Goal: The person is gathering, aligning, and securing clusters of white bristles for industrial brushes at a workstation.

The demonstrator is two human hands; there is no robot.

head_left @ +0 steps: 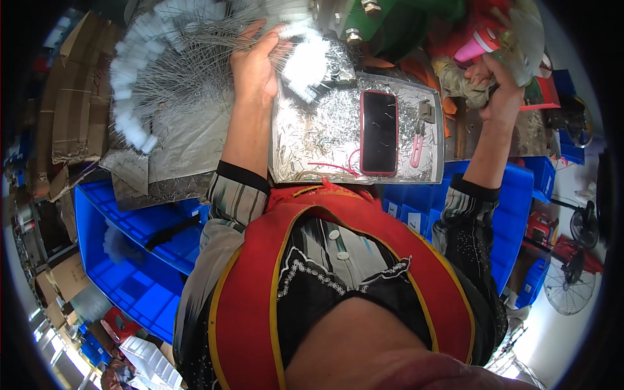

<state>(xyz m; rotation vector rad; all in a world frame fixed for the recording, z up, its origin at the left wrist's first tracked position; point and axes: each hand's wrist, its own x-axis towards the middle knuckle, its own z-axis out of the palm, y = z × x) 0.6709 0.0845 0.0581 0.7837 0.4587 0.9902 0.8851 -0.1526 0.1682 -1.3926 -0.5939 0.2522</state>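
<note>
My left hand is closed around several thin metal wires with white tufted ends, at the near side of a machine. To its left lies a large fanned pile of the same white-tipped wires. Bright light washes out a white cluster just right of the fingers. At the far right my right hand has its fingers curled on a crumpled beige cloth; what the cloth covers is hidden. A pink object sits just above that hand.
A shallow white tray holds scattered metal clippings, a dark phone in a red case and a pink utility knife. A green machine with bolts stands beyond it. Blue bins flank me, and cardboard stands at left.
</note>
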